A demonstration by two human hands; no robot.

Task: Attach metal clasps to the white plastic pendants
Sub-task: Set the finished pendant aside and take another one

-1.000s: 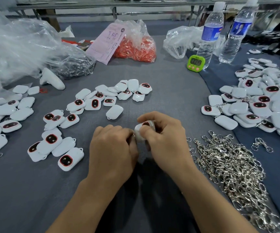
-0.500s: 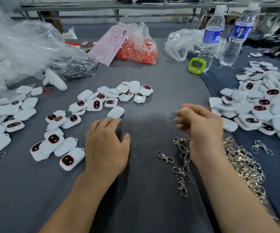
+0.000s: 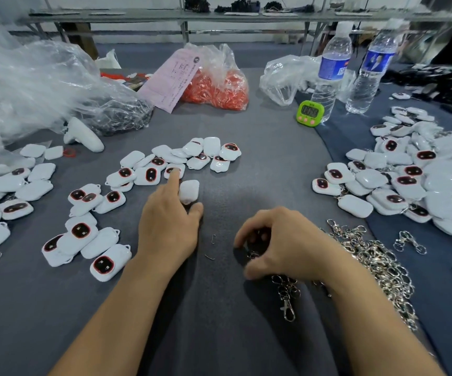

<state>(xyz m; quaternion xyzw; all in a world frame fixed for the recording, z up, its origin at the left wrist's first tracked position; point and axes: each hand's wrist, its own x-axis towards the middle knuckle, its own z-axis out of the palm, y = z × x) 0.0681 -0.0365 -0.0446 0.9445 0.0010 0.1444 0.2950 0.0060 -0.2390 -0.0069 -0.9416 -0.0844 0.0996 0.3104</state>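
Observation:
White plastic pendants, many with a dark red-rimmed face, lie in a centre cluster (image 3: 170, 161), a left group (image 3: 81, 229) and a big right pile (image 3: 409, 183). One pendant (image 3: 189, 189) lies face down between the index finger and thumb of my left hand (image 3: 169, 223), which rests flat with its fingers apart. A heap of metal clasps (image 3: 376, 264) lies at the right. My right hand (image 3: 284, 242) is curled down over a few loose clasps (image 3: 287, 294). Its fingertips are pinched on one of them.
A green timer (image 3: 310, 112), two water bottles (image 3: 330, 69) and a clear bag (image 3: 284, 77) stand at the back right. A bag of orange parts (image 3: 219, 88) with a pink slip sits at the back centre. Crumpled plastic bags (image 3: 29, 85) and a white controller (image 3: 84, 135) are at the left.
Both hands held one pendant together a second ago. My right hand then swung right and has come back down onto the loose clasps. My left hand has reached forward to the single pendant.

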